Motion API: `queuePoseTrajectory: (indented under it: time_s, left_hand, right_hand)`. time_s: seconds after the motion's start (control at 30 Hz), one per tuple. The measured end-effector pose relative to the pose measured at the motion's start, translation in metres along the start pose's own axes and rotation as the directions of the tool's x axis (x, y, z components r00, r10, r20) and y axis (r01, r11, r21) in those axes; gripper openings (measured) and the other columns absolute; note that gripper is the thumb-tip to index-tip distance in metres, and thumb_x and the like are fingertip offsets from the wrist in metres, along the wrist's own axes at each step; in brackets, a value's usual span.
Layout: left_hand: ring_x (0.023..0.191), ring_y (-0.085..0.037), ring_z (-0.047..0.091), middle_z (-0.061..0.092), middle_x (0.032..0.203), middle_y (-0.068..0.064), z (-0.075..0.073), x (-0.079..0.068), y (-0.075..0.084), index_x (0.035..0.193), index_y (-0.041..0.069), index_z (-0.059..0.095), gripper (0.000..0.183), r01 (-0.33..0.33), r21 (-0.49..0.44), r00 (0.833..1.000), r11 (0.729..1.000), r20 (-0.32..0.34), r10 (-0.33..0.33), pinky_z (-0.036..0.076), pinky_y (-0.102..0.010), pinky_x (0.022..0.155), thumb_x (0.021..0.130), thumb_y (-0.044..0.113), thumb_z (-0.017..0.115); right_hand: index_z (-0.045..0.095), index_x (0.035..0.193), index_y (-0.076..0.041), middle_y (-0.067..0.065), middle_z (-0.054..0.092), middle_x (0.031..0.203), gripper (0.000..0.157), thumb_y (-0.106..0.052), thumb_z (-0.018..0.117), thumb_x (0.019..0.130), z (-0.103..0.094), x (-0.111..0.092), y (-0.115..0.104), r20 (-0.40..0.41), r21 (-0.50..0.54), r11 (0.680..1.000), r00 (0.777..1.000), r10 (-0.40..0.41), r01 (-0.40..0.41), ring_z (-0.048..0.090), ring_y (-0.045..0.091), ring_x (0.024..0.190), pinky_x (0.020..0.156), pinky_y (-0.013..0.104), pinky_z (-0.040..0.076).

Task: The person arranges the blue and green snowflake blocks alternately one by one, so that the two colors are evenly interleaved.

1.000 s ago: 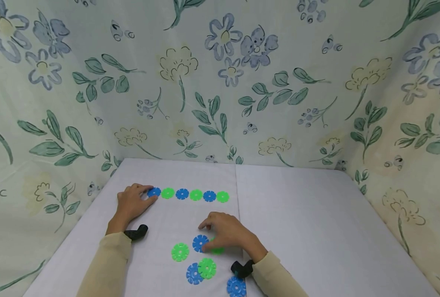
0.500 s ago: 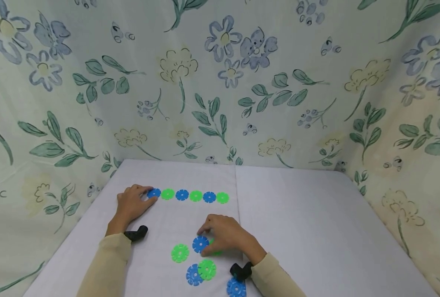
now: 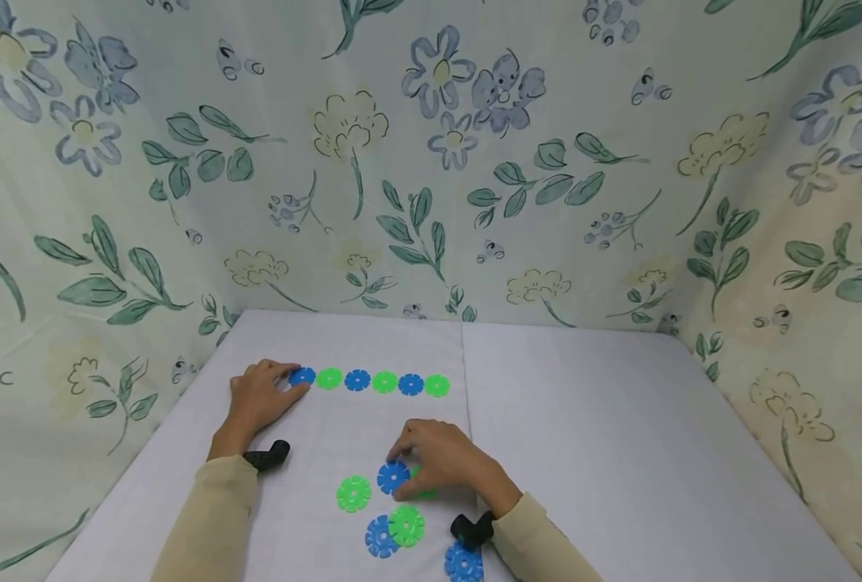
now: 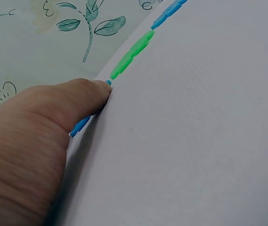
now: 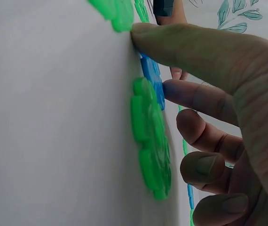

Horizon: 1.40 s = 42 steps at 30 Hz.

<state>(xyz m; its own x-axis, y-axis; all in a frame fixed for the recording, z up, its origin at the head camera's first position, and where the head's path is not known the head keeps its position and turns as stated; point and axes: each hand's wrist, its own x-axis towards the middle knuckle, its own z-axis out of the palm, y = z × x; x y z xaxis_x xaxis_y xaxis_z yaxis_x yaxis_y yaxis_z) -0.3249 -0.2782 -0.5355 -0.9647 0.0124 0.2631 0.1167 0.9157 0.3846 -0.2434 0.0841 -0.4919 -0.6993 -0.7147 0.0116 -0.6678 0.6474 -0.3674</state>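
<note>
Left hand (image 3: 256,400), reaching forward, pinches the leftmost blue disc (image 3: 303,376) of a flat row (image 3: 384,382) whose long axis runs left to right. Right hand (image 3: 441,454), angled leftward, pinches a loose blue disc (image 3: 393,478), round, flat on the table (image 3: 605,453).

The discs (image 5: 148,136) look like smooth, glossy plastic; the tablecloth (image 3: 590,444) and backdrop (image 3: 605,275), matt cloth.
</note>
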Motion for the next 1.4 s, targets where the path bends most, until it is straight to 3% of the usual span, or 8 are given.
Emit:
queuePoseTrajectory:
  time_s: [0.33, 0.63, 1.03, 1.4]
  left_hand:
    - [0.116, -0.041, 0.054, 0.061, 0.127, -0.019, 0.000, -0.001, 0.001, 0.134, 0.017, 0.064, 0.058, 0.000, -0.002, 1.000, 1.000, 0.003, 0.000, 0.033, -0.060, 0.087, 0.089, 0.054, 0.068]
    - [0.113, -0.040, 0.055, 0.061, 0.125, -0.019, -0.001, -0.001, 0.001, 0.133, 0.017, 0.065, 0.057, -0.006, 0.004, 1.000, 1.000, -0.005, 0.006, 0.033, -0.059, 0.086, 0.089, 0.053, 0.068]
    - [0.115, -0.040, 0.054, 0.061, 0.126, -0.019, -0.001, 0.000, 0.002, 0.134, 0.017, 0.064, 0.058, 0.002, 0.008, 1.000, 1.000, 0.003, -0.002, 0.034, -0.058, 0.087, 0.089, 0.053, 0.068]
    - [0.116, -0.040, 0.053, 0.060, 0.128, -0.019, 0.000, 0.001, 0.001, 0.134, 0.017, 0.064, 0.058, 0.005, 0.012, 1.000, 1.000, 0.013, -0.005, 0.034, -0.059, 0.087, 0.089, 0.054, 0.067]
  right_hand:
    - [0.075, 0.106, -0.036, -0.020, 0.061, 0.101, 0.042, -0.057, 0.085, 0.071, 0.001, 0.000, 0.000, 0.002, 0.021, 1.000, 1.000, -0.002, 0.002, 0.054, -0.003, 0.087, 0.077, 0.020, 0.044]
    - [0.074, 0.108, -0.034, -0.024, 0.066, 0.102, 0.042, -0.053, 0.086, 0.072, 0.000, 0.001, 0.000, -0.006, 0.046, 0.999, 1.000, -0.021, 0.021, 0.058, -0.005, 0.094, 0.088, 0.024, 0.048]
    - [0.074, 0.106, -0.034, -0.025, 0.066, 0.099, 0.041, -0.053, 0.086, 0.071, 0.001, 0.001, 0.001, -0.024, 0.054, 0.998, 0.999, -0.023, 0.024, 0.057, -0.007, 0.090, 0.086, 0.025, 0.048]
    - [0.072, 0.106, -0.036, -0.026, 0.066, 0.098, 0.042, -0.053, 0.086, 0.069, -0.010, -0.001, 0.003, -0.096, 0.058, 0.998, 0.995, 0.038, -0.032, 0.059, -0.001, 0.092, 0.086, 0.029, 0.049]
